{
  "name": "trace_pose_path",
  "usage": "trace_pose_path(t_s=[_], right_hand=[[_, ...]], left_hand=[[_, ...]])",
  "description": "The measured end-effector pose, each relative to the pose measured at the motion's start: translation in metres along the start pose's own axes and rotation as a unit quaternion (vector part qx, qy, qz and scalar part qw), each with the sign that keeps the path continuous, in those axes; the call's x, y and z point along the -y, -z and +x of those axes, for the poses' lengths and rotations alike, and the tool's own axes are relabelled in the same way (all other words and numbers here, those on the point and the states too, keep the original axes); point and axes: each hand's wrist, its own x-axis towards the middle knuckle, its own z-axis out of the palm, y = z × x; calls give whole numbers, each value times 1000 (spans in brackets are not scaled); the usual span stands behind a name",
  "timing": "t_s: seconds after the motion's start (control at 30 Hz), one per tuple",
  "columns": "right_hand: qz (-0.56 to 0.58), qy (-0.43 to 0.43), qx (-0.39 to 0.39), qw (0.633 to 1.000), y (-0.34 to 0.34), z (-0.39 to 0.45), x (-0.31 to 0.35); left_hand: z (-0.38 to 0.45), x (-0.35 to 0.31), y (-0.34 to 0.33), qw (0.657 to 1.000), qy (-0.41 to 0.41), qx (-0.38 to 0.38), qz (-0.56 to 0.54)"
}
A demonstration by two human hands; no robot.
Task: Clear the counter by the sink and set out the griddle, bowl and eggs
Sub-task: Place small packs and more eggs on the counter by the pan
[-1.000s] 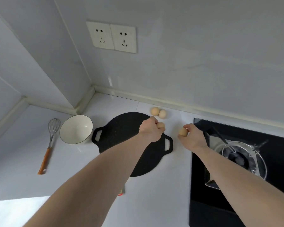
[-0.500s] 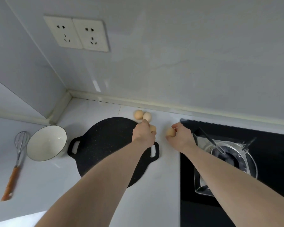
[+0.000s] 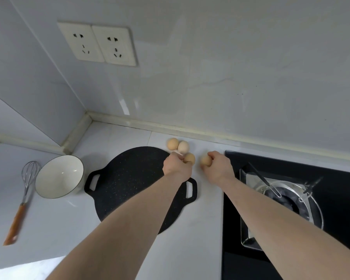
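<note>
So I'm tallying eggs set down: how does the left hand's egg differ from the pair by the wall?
The left hand grips its egg, part hidden by fingers; the pair of eggs lies free on the counter. The held egg sits nearer the griddle rim; the pair sits closer to the wall. All are tan.

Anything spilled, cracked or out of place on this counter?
Nothing stands out. The griddle lies flat, the bowl stands upright beside the whisk, and two eggs rest whole by the wall. Each hand, left hand and right hand, holds another egg. No spill shows.
</note>
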Motion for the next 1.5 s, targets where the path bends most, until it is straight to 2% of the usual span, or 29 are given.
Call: trace_pose_path(t_s=[0.43,1.07,1.17,1.3,1.4,1.5], right_hand=[[6,26,-7,1000,1,15,9],[-10,34,-19,999,1,-8,17],[-14,36,-18,999,4,-22,16],[2,75,-17,997,3,-57,21],[33,99,-1,995,-8,-94,30],[63,118,24,991,-27,-130,40]], left_hand=[[11,-15,4,1000,0,-27,9],[7,2,22,999,-18,45,1],[-1,8,37,998,-32,53,-3],[-33,32,80,994,-101,48,-11],[-65,70,124,988,-151,29,7],[-96,122,167,989,-146,-14,28]])
